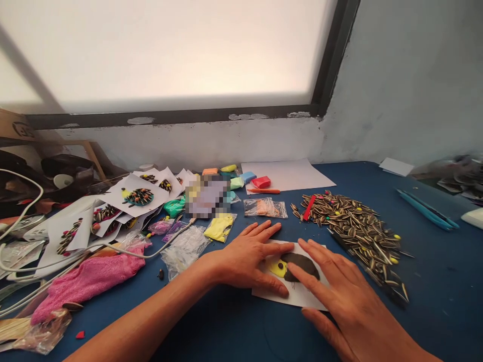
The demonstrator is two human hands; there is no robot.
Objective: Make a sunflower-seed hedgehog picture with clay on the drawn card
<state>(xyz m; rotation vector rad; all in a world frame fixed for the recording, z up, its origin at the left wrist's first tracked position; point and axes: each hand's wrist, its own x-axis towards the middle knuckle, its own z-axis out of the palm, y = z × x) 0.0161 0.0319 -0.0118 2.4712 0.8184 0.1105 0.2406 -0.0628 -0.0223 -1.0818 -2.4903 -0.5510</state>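
A white paper card lies on the blue table below me, bearing a flat black clay oval and a smaller yellow clay piece with a dark dot. My left hand rests over the card's left side, fingers spread, thumb by the yellow clay. From the right, my right hand reaches over the card with fingers stretched out, one fingertip at the black clay's left edge. Neither hand grips anything. Parts of the card are hidden under both hands.
Right of the card is a heap of sunflower seeds. Blue tweezers lie at far right. Clay packets, including a yellow one, lie behind my left hand. At left are seed-decorated cards, a pink cloth and a white cable.
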